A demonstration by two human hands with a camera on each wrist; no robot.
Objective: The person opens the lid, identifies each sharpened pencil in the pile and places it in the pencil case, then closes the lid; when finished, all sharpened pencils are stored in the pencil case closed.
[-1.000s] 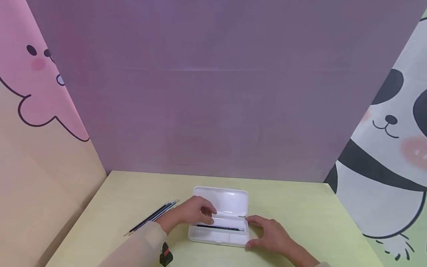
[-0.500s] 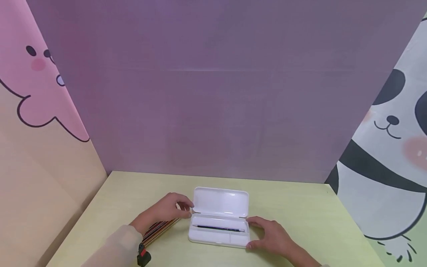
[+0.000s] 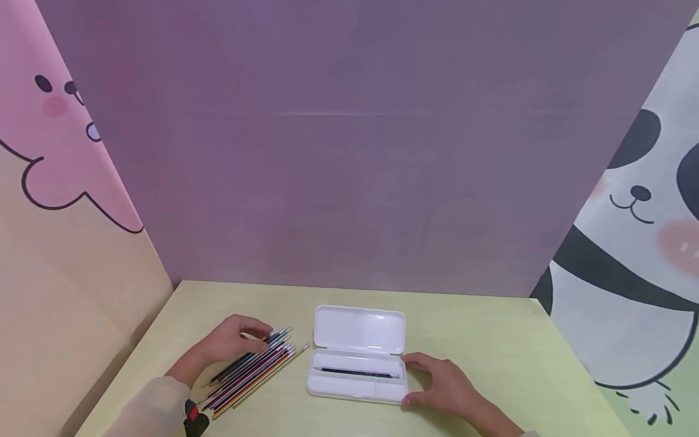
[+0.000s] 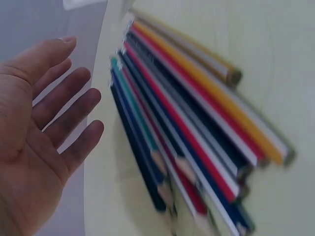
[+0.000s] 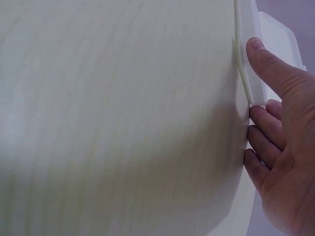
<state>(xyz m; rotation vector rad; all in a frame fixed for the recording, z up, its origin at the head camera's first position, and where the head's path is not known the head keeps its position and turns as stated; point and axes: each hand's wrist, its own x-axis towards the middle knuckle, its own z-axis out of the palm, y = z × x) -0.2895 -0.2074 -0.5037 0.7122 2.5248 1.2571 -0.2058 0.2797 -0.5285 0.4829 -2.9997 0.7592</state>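
A white pencil case [image 3: 357,395] lies with its lid [image 3: 360,329] raised, and one dark pencil [image 3: 357,372] rests in its back compartment. My right hand [image 3: 445,385] holds the case's right end, thumb at the front corner and forefinger at the back corner. In the right wrist view, the thumb [image 5: 270,61] lies against the case wall. To the left, several pencils [image 3: 256,376] in mixed colours lie in a slanted bundle. My left hand [image 3: 232,341] is over their far ends with fingers loosely bent. The left wrist view shows that hand [image 4: 44,113] beside the pencils, holding none.
The pale wooden tabletop [image 3: 469,328] meets a purple backdrop [image 3: 349,182] at its far edge. Side walls carry a pink cartoon figure [image 3: 33,121] on the left and a panda [image 3: 633,243] on the right.
My left hand has moved left, from above the case to the pencil bundle. The dark pencil stays in the case. My right hand has kept its place.
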